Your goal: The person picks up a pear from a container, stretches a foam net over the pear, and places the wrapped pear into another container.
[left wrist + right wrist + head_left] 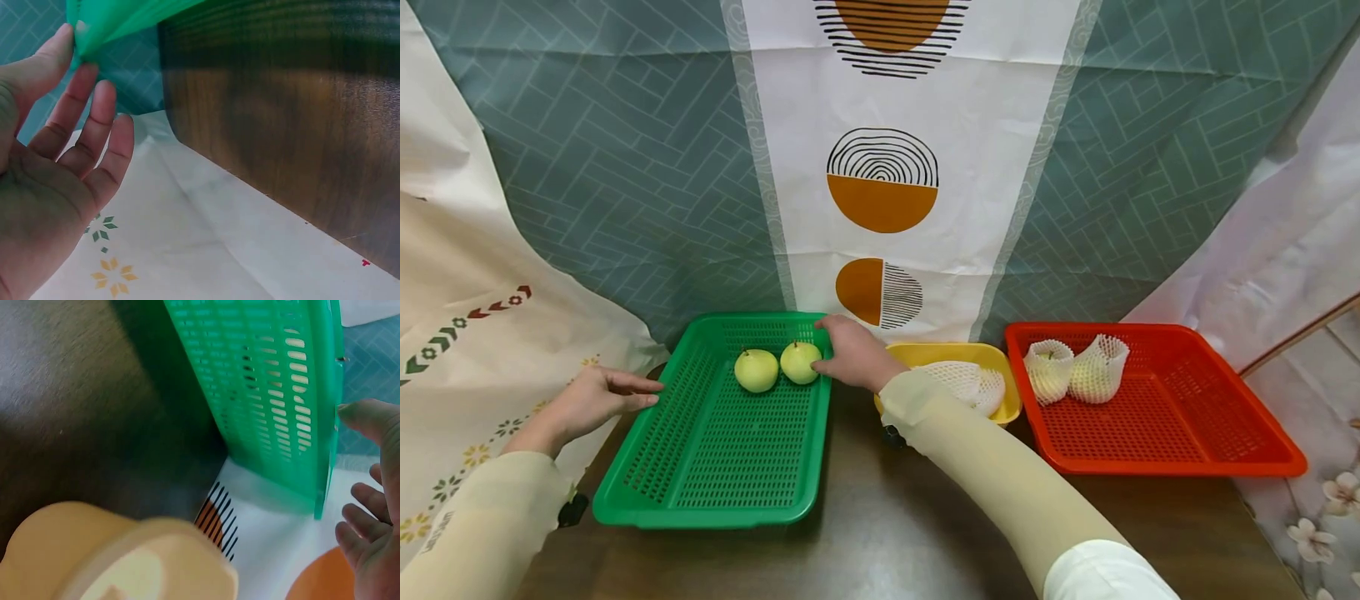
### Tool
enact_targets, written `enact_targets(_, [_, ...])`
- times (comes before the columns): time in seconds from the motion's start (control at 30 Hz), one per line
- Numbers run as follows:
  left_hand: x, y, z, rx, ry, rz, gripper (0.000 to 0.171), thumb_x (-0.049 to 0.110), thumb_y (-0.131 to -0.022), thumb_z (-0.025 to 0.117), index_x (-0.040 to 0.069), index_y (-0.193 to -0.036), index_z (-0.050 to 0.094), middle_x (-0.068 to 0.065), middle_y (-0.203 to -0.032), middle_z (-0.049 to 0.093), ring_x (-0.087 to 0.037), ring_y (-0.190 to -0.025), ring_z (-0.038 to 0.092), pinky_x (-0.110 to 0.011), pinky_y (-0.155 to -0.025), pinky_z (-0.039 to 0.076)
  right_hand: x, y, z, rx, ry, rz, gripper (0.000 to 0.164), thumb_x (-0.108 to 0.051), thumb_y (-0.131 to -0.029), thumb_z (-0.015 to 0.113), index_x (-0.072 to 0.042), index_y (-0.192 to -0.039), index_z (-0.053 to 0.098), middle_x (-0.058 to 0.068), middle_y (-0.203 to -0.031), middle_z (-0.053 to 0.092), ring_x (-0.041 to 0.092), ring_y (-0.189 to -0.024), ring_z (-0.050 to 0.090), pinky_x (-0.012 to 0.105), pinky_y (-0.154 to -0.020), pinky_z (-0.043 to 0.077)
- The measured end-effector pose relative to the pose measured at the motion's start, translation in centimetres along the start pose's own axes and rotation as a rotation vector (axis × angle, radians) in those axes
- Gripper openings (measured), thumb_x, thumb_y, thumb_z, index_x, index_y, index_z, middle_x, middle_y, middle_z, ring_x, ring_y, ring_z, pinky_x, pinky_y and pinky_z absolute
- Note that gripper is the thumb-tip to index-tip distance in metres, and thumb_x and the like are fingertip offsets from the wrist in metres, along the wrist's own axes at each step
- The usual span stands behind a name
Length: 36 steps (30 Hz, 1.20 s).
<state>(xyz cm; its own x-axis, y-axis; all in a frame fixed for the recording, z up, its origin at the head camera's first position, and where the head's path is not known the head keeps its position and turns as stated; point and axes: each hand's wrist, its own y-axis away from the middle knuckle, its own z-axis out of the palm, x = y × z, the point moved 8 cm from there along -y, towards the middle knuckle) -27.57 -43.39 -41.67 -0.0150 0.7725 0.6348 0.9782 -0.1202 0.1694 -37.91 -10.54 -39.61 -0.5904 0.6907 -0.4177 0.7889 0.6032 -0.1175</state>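
Note:
A green plastic basket (737, 450) stands on the brown table. Inside it, towards the back, sit two round yellow-green pears, a left pear (756, 371) and a right pear (801, 363). My left hand (591, 404) is at the basket's left rim, its thumb and index fingertips touching the outer edge and the other fingers loosely bent. My right hand (859, 354) reaches over the right rim, thumb by the right pear. Whether that thumb touches the pear is hard to tell. In the right wrist view, the right hand's fingers (365, 519) are spread and hold nothing.
A yellow basket (1006, 362) holding white foam nets (958, 379) stands right of the green one, partly behind my right forearm. Farther right, a red basket (1172, 400) holds two pears in foam nets (1097, 371). A patterned cloth (880, 108) hangs behind.

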Motion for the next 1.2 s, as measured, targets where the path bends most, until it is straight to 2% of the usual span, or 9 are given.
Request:
enact_targets(0.17, [-0.6, 0.0, 0.6, -0.025, 0.065, -0.041, 0.051, 0.045, -0.088, 0.060, 0.015, -0.128, 0.058, -0.020, -0.133, 0.052, -0.019, -0.101, 0.064, -0.038, -0.080, 0.054, -0.9, -0.5, 1.2, -0.023, 0.080, -0.041, 0.066, -0.040, -0.081, 0.070, -0.011, -0.135, 0.045, 0.001, -0.135, 0.051, 0.016, -0.123, 0.048, 0.029, -0.102, 0.041])
enact_targets(0.33, [-1.2, 0.0, 1.0, -0.036, 0.109, -0.047, 0.055, 0.046, -0.088, 0.059, 0.014, -0.132, 0.054, -0.022, -0.141, 0.043, 0.002, -0.094, 0.059, -0.036, -0.079, 0.054, -1.3, -0.9, 2.7, -0.049, 0.123, -0.062, 0.071, -0.040, -0.077, 0.074, -0.013, -0.135, 0.045, 0.001, -0.135, 0.051, 0.016, -0.121, 0.050, 0.029, -0.099, 0.043])
enact_targets(0.4, [-1.4, 0.1, 1.0, -0.034, 0.117, -0.051, 0.055, 0.047, -0.088, 0.059, 0.015, -0.133, 0.054, -0.021, -0.142, 0.042, 0.006, -0.097, 0.056, -0.037, -0.081, 0.054, -1.5, -0.9, 3.0, -0.063, 0.133, -0.062, 0.075, -0.038, -0.074, 0.077, -0.013, -0.136, 0.044, 0.002, -0.135, 0.050, 0.017, -0.121, 0.050, 0.030, -0.099, 0.044])
enact_targets(0.5, [-1.5, 0.0, 1.0, -0.035, 0.129, -0.045, 0.055, 0.047, -0.088, 0.058, 0.016, -0.133, 0.054, -0.021, -0.143, 0.041, 0.004, -0.101, 0.056, -0.041, -0.084, 0.053, -1.8, -1.0, 3.2, -0.083, 0.179, -0.065, 0.080, -0.036, -0.071, 0.080, -0.012, -0.137, 0.043, 0.002, -0.135, 0.050, 0.017, -0.118, 0.050, 0.030, -0.098, 0.044])
enact_targets(0.6, [-1.9, 0.0, 1.1, -0.033, 0.149, -0.055, 0.055, 0.047, -0.088, 0.058, 0.017, -0.134, 0.053, -0.019, -0.144, 0.039, 0.007, -0.102, 0.054, -0.042, -0.087, 0.052, -2.2, -1.1, 3.4, -0.104, 0.247, -0.082, 0.079, -0.035, -0.072, 0.079, -0.011, -0.138, 0.042, 0.001, -0.132, 0.052, 0.015, -0.114, 0.052, 0.029, -0.095, 0.046])
enact_targets(0.73, [-2.6, 0.1, 1.3, -0.027, 0.166, -0.075, 0.055, 0.048, -0.088, 0.057, 0.018, -0.134, 0.053, -0.018, -0.146, 0.037, 0.015, -0.096, 0.051, -0.042, -0.088, 0.051, -3.0, -1.2, 3.9, -0.129, 0.315, -0.107, 0.071, -0.034, -0.079, 0.071, -0.012, -0.139, 0.040, 0.000, -0.126, 0.057, 0.015, -0.108, 0.055, 0.027, -0.088, 0.048])
enact_targets(0.87, [-2.9, 0.2, 1.5, -0.014, 0.168, -0.079, 0.055, 0.048, -0.088, 0.057, 0.017, -0.133, 0.054, -0.019, -0.145, 0.037, 0.015, -0.094, 0.052, -0.041, -0.086, 0.052, -3.4, -1.5, 4.3, -0.118, 0.333, -0.106, 0.060, -0.034, -0.085, 0.066, -0.014, -0.135, 0.041, -0.001, -0.111, 0.061, 0.014, -0.096, 0.058, 0.027, -0.078, 0.050])
enact_targets(1.03, [-2.7, 0.2, 1.5, -0.009, 0.166, -0.080, 0.055, 0.048, -0.088, 0.058, 0.017, -0.133, 0.054, -0.018, -0.145, 0.037, 0.012, -0.094, 0.052, -0.038, -0.084, 0.052, -3.3, -1.9, 4.3, -0.075, 0.283, -0.094, 0.038, -0.033, -0.090, 0.061, -0.015, -0.120, 0.046, -0.004, -0.088, 0.059, 0.011, -0.076, 0.055, 0.026, -0.065, 0.048])
enact_targets(1.2, [-2.5, 0.0, 1.3, -0.012, 0.175, -0.072, 0.054, 0.046, -0.089, 0.058, 0.016, -0.134, 0.053, -0.017, -0.144, 0.038, 0.012, -0.095, 0.053, -0.039, -0.084, 0.052, -3.1, -2.0, 4.4, -0.053, 0.226, -0.113, 0.011, -0.030, -0.095, 0.053, -0.020, -0.097, 0.048, -0.008, -0.077, 0.054, 0.008, -0.069, 0.053, 0.022, -0.061, 0.045])
